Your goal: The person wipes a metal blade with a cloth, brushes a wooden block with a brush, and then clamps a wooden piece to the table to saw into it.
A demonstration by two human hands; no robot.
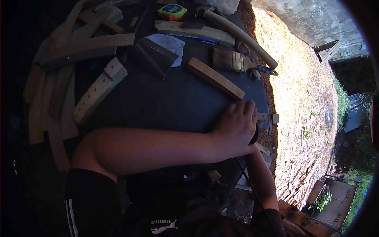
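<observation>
L hand (pixel 236 128) flat on dark table (pixel 166 102), fingers (pixel 244 110) close together; wood strip (pixel 215 78) just beyond at 11 o'clock, apart. Strip pale, slightly curved. R hand hidden, can't tell.

This is an outdoor woodworking spot, a makeshift yard workshop. A dark worktable (pixel 166 102) holds cut wooden strips (pixel 215 78), a drilled slat (pixel 98 91), a paintbrush (pixel 231 60), a tape measure (pixel 172 11) and a long wooden handle (pixel 241 36). Sunlit ground (pixel 300 98) covered in wood chips lies beside it, with a concrete wall (pixel 312 17), offcuts (pixel 264 152) and greenery (pixel 343 102) around.
</observation>
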